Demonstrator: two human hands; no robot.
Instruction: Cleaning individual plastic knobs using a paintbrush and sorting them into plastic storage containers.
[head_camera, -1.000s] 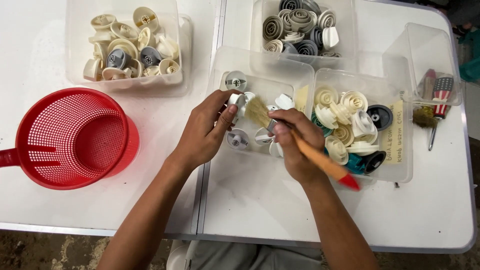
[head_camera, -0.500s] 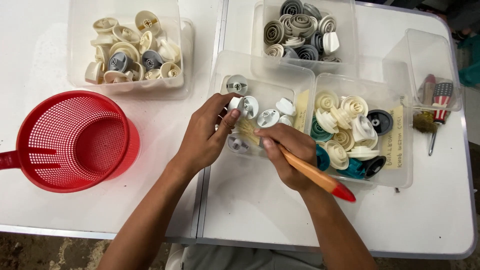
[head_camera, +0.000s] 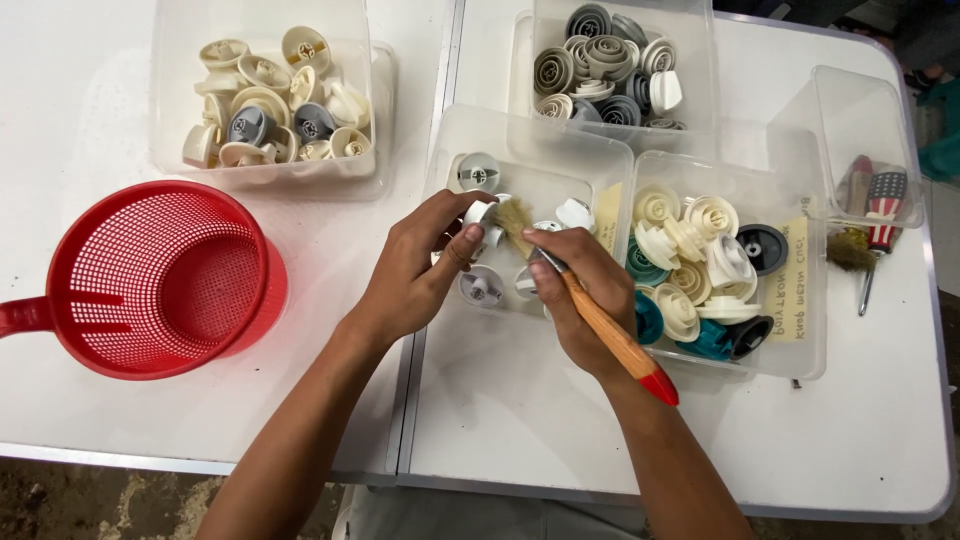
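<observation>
Left hand (head_camera: 415, 275) pinching white knob (head_camera: 481, 213); right hand (head_camera: 580, 295) gripping brush (head_camera: 590, 310), bristles up-left touching knob, handle trailing down-right.

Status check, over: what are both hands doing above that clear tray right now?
Left hand pinching a small white knob. Right hand gripping a wooden-handled brush, bristles at the knob. Work held above the clear tray of loose knobs; nothing blocking.
</observation>
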